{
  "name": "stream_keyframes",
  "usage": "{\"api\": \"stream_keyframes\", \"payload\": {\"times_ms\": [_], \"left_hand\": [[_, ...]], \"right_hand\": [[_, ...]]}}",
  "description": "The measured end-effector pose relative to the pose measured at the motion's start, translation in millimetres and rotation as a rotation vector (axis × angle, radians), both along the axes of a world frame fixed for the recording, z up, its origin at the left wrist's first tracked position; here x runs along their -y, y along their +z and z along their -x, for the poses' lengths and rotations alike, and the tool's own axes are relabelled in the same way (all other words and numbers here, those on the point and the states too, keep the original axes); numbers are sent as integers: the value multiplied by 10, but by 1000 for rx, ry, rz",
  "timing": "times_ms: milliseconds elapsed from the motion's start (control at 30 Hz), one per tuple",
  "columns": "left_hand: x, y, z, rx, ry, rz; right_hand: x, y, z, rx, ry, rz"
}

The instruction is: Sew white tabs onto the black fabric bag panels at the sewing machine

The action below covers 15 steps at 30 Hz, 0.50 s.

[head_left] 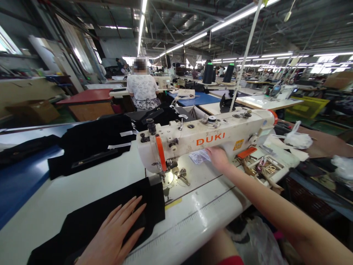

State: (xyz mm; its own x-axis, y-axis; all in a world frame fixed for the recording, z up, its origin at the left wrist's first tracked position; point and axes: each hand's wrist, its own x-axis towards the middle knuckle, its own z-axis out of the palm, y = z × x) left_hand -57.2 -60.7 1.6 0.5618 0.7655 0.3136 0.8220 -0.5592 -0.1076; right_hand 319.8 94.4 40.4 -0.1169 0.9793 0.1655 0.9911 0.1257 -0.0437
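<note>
In the head view my left hand (117,230) lies flat, fingers spread, on a black fabric piece (110,206) at the front left of the sewing machine bed. My right hand (218,158) reaches beneath the arm of the white sewing machine (190,138). Its fingers close at the right edge of a small clear plastic bag (199,156); the machine arm partly hides them, and the bag's contents are too unclear to name. The needle and presser foot area (167,178) is lit, just beyond the fabric's right corner.
More black fabric pieces (91,138) with white strips lie behind on the left. A tray of metal buckles (268,169) sits at the right, with an orange-handled tool (246,152) beside it. A white plastic bag (298,138) lies farther right. Ahead, a person (142,88) faces away.
</note>
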Motion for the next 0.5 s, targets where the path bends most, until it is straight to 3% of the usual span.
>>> {"api": "stream_keyframes", "payload": {"times_ms": [167, 267, 367, 433, 500], "left_hand": [[11, -1, 22, 21, 9, 22], [64, 80, -52, 55, 4, 0], [144, 205, -276, 156, 22, -43], [182, 266, -477, 195, -10, -80], [200, 287, -648, 212, -76, -108]], "right_hand": [[-28, 41, -23, -69, 15, -95], [128, 21, 11, -115, 105, -149], [495, -81, 224, -165, 334, -188], [798, -167, 468, -225, 674, -300], [1067, -233, 739, -278, 835, -334]]}}
